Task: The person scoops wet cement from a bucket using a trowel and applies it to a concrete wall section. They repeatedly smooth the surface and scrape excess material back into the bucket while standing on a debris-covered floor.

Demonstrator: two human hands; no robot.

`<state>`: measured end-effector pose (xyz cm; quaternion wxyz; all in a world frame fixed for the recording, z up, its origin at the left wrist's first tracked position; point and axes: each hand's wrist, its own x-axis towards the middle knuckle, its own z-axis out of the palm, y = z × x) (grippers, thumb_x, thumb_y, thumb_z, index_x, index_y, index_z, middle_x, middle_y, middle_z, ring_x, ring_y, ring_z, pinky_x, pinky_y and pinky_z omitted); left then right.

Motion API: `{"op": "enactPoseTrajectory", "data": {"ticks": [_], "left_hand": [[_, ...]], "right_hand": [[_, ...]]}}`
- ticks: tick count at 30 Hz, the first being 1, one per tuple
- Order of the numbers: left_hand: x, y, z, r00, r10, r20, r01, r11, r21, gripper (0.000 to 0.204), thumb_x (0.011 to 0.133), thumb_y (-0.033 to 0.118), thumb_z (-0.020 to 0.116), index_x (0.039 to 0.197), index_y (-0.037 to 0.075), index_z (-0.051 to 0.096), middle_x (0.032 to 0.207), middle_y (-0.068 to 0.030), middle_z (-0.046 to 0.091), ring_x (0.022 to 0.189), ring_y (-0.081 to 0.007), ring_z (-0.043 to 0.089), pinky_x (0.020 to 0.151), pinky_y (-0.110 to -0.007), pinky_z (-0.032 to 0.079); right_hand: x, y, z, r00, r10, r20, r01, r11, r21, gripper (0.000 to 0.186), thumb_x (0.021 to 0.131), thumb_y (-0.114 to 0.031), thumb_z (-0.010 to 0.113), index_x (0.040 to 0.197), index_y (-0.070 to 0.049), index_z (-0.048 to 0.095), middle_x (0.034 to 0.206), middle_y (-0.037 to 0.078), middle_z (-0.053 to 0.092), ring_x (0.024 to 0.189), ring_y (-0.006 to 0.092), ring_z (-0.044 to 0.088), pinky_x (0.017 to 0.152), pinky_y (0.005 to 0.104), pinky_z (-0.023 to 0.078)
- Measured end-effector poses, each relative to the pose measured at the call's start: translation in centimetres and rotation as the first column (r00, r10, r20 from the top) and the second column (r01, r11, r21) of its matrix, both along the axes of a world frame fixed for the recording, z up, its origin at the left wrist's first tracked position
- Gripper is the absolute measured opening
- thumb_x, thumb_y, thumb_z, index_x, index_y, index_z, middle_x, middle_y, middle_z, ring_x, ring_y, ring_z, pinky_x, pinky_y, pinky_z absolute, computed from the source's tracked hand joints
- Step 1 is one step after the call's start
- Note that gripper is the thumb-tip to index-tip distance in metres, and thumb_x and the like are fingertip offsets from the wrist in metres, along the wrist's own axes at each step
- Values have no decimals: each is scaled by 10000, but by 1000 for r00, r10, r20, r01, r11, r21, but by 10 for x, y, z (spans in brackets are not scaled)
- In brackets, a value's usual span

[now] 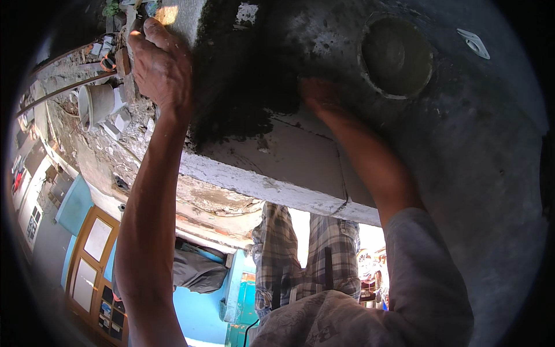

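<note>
My left hand (162, 72) is at the left edge of a grey concrete surface (277, 159), its fingers curled in; whatever they close on is hidden. In deep shadow, my right hand (319, 95) is low over the surface, beside a dark, wet-looking patch (237, 110) with a ragged border. Its fingers blur into the dark, so I cannot tell what they hold. Right of that hand stands a round tub (383, 91) with grey, wet-looking contents.
A small white plastic piece (475, 44) lies at the far right. Beyond the left edge are rubble, a pale bucket (96, 104) and a long thin bar (66, 89). A rough white edge (254, 182) runs along the near side, and a wooden door (92, 254) shows lower left.
</note>
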<state>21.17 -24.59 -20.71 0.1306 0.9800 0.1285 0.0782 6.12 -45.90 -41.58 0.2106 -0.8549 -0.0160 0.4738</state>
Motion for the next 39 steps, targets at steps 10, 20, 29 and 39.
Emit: {"op": "enactPoseTrajectory", "data": {"ticks": [10,20,29,39], "left_hand": [[-1,-1,1,999,0,35,0,1000,-11,569,1066,501,358,1156,-29,544,1167,-329,619,1091,-522,572,915,-579,435],[0,2,-3,995,-25,100,22,999,31,579,1055,492,393,1174,-50,558,1094,-326,631,1053,-509,582,889,-573,431],[2,-1,-2,995,-2,104,-2,999,40,614,1047,522,388,1211,-46,556,1087,-332,657,1030,-525,608,865,-593,451],[-3,-3,-1,994,36,102,-40,998,39,624,1049,518,379,1270,-41,551,1133,-320,663,1079,-510,605,937,-562,444]], "right_hand": [[-31,14,-12,993,77,91,-90,985,144,273,990,-182,484,1007,-49,722,999,228,713,975,385,704,858,513,551],[-16,-17,89,987,64,146,-108,943,314,271,969,-236,603,1037,7,701,891,257,701,875,443,684,786,523,550],[10,-62,169,996,15,83,-58,836,546,373,957,-313,632,1103,19,716,806,235,701,800,355,721,719,456,555],[37,-227,236,891,-449,70,434,887,157,364,944,-309,620,1129,-11,720,874,123,699,738,197,651,647,355,521]]}}
